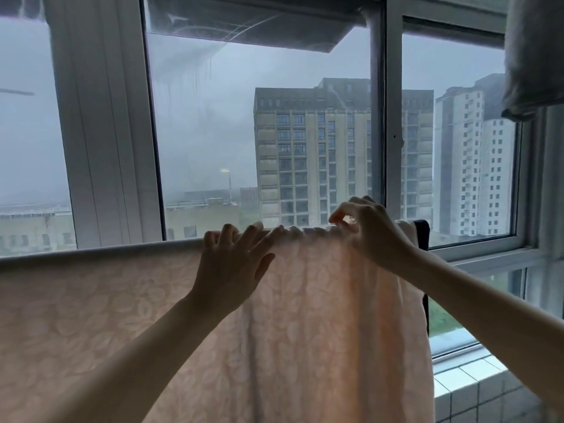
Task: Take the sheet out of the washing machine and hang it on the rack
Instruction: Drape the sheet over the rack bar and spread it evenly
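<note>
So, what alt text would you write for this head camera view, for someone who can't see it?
Two bare hands arrange a pale pink patterned sheet hung before a large window: the left hand rests on its top edge, the right hand pinches the bunched fabric there. Outside stand tower blocks under a grey sky.

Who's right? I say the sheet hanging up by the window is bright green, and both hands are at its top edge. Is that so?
Not quite: the head view shows the sheet is pale pink, not bright green. The rest holds: it hangs by the window, with the left hand and right hand at its top edge.
</note>
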Demonstrator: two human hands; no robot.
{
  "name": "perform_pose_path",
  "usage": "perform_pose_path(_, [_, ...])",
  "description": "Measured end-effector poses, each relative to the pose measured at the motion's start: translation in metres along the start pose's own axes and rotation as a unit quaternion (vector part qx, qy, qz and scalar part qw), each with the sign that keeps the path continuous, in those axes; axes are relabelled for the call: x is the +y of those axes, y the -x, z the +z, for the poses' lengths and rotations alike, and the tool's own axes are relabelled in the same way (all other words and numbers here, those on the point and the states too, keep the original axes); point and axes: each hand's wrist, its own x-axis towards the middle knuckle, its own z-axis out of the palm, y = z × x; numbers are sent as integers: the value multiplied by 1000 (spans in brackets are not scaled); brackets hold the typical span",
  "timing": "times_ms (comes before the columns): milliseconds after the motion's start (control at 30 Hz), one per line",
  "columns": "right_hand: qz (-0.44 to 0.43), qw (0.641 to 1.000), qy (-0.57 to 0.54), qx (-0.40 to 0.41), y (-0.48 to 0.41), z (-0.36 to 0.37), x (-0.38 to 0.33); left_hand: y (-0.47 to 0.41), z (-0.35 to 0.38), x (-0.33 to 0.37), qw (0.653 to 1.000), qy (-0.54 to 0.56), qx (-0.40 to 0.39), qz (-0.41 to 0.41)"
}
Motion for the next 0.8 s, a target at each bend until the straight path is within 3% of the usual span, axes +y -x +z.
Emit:
perform_pose_path(200, [19,998,55,-2,20,-5,8,1,-2,-2,1000,15,17,6])
perform_pose_path(367, [16,999,36,2,11,1,13,-2,2,5,998,34,46,-9])
perform_pose_path(500, [70,997,28,1,-5,-5,28,-8,4,11,997,46,55,-30])
perform_pose_path(600, [103,993,6,-62,-15,-4,38,-16,2,20,997,42,48,-39])
perform_pose_path(800, [105,992,-48,-48,-14,0,43,-45,14,61,993,63,79,55])
